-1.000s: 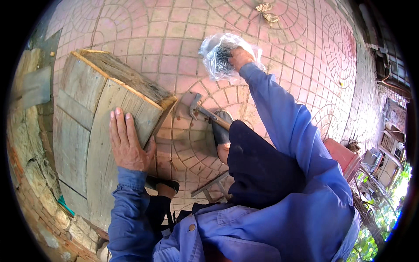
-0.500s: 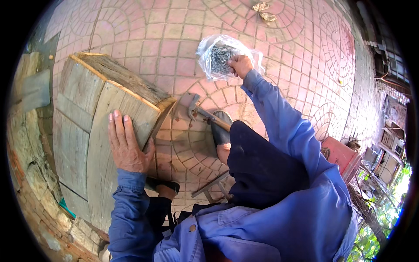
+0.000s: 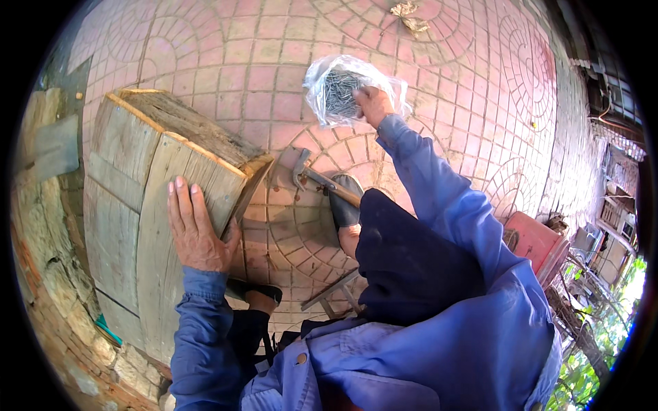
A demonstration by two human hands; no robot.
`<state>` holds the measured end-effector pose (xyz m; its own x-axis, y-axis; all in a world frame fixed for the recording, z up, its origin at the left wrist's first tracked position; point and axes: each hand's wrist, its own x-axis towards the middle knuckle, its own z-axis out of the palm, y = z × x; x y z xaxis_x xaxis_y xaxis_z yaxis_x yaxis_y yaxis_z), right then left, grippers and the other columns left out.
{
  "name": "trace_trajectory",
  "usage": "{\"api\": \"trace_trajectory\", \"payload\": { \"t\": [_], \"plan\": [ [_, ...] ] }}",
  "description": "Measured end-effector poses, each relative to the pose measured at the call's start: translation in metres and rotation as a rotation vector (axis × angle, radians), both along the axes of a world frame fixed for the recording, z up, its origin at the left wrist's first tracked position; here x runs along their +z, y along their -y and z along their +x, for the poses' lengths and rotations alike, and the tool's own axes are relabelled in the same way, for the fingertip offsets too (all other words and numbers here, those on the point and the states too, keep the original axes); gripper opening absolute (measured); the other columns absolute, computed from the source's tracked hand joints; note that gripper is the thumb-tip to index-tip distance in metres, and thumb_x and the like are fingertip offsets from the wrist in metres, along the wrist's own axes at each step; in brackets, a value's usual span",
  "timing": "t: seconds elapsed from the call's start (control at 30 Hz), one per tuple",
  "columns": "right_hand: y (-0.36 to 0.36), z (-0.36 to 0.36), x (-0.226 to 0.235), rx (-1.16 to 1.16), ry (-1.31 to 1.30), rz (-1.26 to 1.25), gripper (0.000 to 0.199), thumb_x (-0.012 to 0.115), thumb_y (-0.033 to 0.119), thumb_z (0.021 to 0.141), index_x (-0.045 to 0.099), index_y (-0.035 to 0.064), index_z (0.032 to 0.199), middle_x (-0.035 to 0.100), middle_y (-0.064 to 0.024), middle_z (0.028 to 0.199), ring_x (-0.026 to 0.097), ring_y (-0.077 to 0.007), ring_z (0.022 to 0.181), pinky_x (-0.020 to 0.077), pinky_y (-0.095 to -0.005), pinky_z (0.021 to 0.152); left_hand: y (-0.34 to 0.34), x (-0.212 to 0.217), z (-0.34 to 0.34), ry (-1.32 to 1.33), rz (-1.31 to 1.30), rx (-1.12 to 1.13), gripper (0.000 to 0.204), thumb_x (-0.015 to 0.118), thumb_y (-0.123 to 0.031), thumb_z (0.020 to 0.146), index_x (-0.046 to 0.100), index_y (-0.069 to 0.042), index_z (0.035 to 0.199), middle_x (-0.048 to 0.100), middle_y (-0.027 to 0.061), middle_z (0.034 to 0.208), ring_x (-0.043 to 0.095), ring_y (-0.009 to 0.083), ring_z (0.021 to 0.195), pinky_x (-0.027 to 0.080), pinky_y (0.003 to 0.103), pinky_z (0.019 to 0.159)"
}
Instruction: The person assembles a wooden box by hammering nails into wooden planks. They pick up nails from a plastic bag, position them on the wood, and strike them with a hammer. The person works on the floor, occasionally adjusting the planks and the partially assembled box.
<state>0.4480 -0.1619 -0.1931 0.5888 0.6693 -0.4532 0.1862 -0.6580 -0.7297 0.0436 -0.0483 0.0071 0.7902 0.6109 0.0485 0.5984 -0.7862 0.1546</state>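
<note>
My left hand (image 3: 197, 229) lies flat on the weathered plank side of a wooden box (image 3: 110, 226), fingers stretched and thumb at the box's edge. Out ahead, my right hand (image 3: 374, 105) reaches into a clear plastic bag (image 3: 319, 92) with its fingers drawn together. Its fingertips touch a heap of grey nails (image 3: 340, 94) in the bag; whether a nail is between them is hidden. A claw hammer (image 3: 301, 168) rests beside my shoe, head toward the box, its wooden handle running under my dark trouser leg.
Patterned red paving (image 3: 274, 48) spreads around the bag, with a dry leaf (image 3: 411, 19) at the far side. A rough stone edge (image 3: 82, 312) runs along the left. On the right stands a red container (image 3: 531, 241) near branches. A small wooden frame (image 3: 336, 294) sits by my legs.
My right hand has shifted slightly left, its fingertips further into the nails. My left hand keeps its place on the box.
</note>
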Motion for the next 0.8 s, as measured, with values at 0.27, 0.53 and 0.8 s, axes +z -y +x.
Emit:
{"api": "trace_trajectory", "payload": {
  "t": [0.27,0.53,0.8],
  "plan": [
    [-0.061,-0.031,-0.011,0.145,0.074,-0.008,0.048,0.059,0.042,0.091,0.07,-0.0046,0.096,0.071,-0.0217,0.075,0.071,-0.0357,0.072,0.0552,-0.0418,0.077,-0.002,0.004,0.007,-0.02,0.011,-0.012,0.089,0.077,-0.02,0.073,0.034,0.001,0.149,0.031,0.0252,0.158,0.028,0.0466,0.146,0.027,0.054,0.119],
    [-0.031,-0.013,0.058,0.005,0.068,0.131,0.044,0.061,0.038,0.089,0.066,-0.0052,0.095,0.069,-0.0239,0.081,0.067,-0.039,0.078,0.0518,-0.0456,0.075,0.0,0.002,0.002,0.0,0.013,-0.001,0.09,0.076,-0.019,0.073,0.033,0.001,0.149,0.031,0.0254,0.157,0.028,0.0462,0.146,0.028,0.054,0.119],
    [-0.052,-0.048,0.02,0.17,-0.056,0.209,0.057,0.072,0.043,0.084,0.064,-0.0027,0.116,0.066,-0.0281,0.108,0.065,-0.0389,0.101,0.0501,-0.0423,0.09,0.001,0.003,0.002,-0.02,-0.003,-0.002,0.091,0.077,-0.019,0.073,0.033,0.001,0.15,0.03,0.0242,0.158,0.026,0.0455,0.147,0.027,0.053,0.12]
  ]
}}
